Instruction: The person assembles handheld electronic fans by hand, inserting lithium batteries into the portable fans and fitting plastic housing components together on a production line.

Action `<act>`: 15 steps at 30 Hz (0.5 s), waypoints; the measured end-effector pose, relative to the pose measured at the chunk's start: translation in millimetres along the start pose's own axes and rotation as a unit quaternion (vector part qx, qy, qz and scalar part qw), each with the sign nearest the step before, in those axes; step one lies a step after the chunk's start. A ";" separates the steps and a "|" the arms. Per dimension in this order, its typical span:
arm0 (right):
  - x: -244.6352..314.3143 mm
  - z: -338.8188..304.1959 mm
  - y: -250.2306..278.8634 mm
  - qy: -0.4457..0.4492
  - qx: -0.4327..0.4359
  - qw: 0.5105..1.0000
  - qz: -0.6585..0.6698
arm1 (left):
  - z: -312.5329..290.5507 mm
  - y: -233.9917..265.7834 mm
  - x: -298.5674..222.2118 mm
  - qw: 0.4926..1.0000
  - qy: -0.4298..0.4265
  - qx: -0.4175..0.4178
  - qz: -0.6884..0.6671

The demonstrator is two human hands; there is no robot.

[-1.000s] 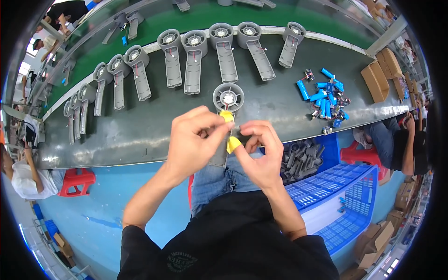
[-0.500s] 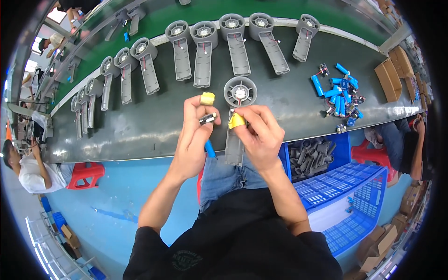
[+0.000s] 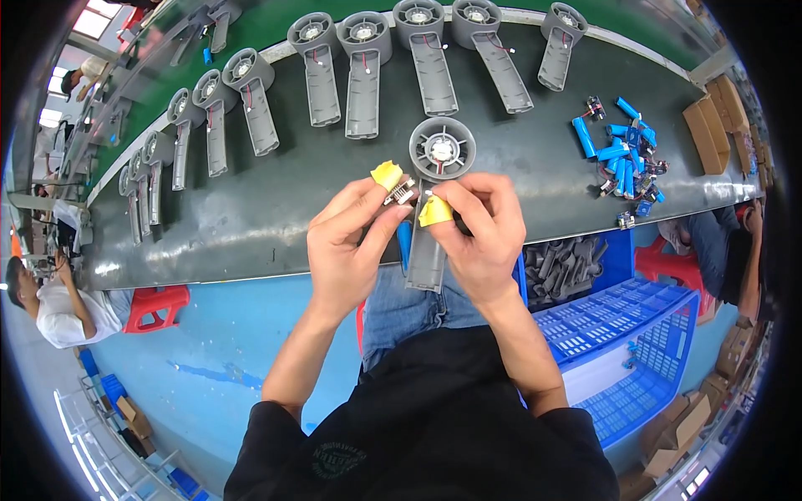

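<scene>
Circuit board point(image 3: 401, 193), with pale connectors along it, is held in the head view in a narrow pinch between the thumb and forefinger of the left hand point(image 3: 347, 234), whose forefinger is tipped with a yellow cover point(image 3: 387, 174). A blue cylinder point(image 3: 405, 244) is seen just below those fingertips, partly hidden by the hand; whether it is joined to the board cannot be told. The fingertips of the right hand point(image 3: 484, 234) are brought close together, and a second yellow cover point(image 3: 435, 212) is worn on that hand. A small white end is glimpsed beside them, but whether it is gripped cannot be told. Beneath and between both hands, a grey housing point(image 3: 443, 150) is laid on the dark table point(image 3: 242, 225), its round, spoked end pointed away from the person and its trough-shaped handle point(image 3: 425, 260) extended past the near edge. Similar grey housings point(image 3: 364, 75) are ranged in a curved line along the far side and to the left. On the right, blue cells and small boards are heaped in a loose pile point(image 3: 620, 154), near an open cardboard box point(image 3: 707, 138). Below the table, dark grey parts point(image 3: 560, 271) are contained in a blue crate point(image 3: 618, 255).
</scene>
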State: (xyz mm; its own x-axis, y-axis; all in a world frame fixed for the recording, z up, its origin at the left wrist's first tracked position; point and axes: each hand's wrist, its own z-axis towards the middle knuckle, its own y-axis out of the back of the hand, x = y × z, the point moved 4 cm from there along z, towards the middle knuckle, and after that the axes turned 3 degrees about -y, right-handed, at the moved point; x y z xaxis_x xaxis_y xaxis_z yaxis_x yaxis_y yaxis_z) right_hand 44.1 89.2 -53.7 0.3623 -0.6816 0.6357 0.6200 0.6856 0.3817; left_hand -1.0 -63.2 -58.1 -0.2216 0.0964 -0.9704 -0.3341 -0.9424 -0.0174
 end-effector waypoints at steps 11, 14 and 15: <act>-8.7 -6.4 4.5 -0.332 0.134 0.891 0.278 | 1.5 -4.4 -3.3 0.992 -0.064 0.059 0.088; -7.6 -4.9 3.5 -0.346 0.132 0.870 0.326 | 1.7 -4.5 0.2 0.991 -0.074 0.062 0.089; -9.3 -5.3 3.8 -0.346 0.131 0.870 0.326 | 2.3 -4.2 0.4 0.991 -0.073 0.062 0.088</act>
State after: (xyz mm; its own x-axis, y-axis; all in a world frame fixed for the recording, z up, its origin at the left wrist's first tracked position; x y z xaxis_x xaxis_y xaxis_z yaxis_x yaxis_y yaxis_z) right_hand 46.8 96.8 -61.7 0.0144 0.1284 0.9916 0.2265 0.9655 -0.1283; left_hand -1.8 -58.5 -57.8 -0.4148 -0.0125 -0.9098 -0.3863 -0.9029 0.1885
